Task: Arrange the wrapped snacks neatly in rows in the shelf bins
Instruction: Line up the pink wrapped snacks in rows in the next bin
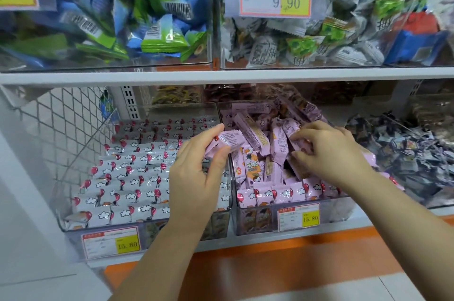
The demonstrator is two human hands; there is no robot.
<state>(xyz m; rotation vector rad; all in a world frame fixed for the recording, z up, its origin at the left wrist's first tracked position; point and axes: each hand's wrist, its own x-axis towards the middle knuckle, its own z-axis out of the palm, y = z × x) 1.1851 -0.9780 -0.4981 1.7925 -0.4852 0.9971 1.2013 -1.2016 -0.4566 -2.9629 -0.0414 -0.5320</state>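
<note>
mid-sort, our left hand (196,175) pinches one pale pink wrapped snack (227,141) in its grip over the clear plastic middle bin (336,214), our right hand (329,150) grips jumbled pink packets (255,133) inside; next, we judge, they need laying in rows

Bins (184,111) — clear hard plastic, smooth and glossy, light streaks on the walls.
Lilac wrappers (250,131): thin plastic film, slick, slightly crinkled at the sealed ends.
White wrappers (127,178): same film, with red balloon prints that shine like foil.
Price tags (111,243): matt paper behind clear plastic sleeves.
Shelf board (221,74): white painted metal by the look of it, smooth, satin.
Side mesh (66,128) — white-coated metal wire.
Orange ledge (282,268): smooth, glossy, catching the light.
Blue and green wrappers (157,30) up top: crumpled shiny film, blurred through the plastic.
</note>
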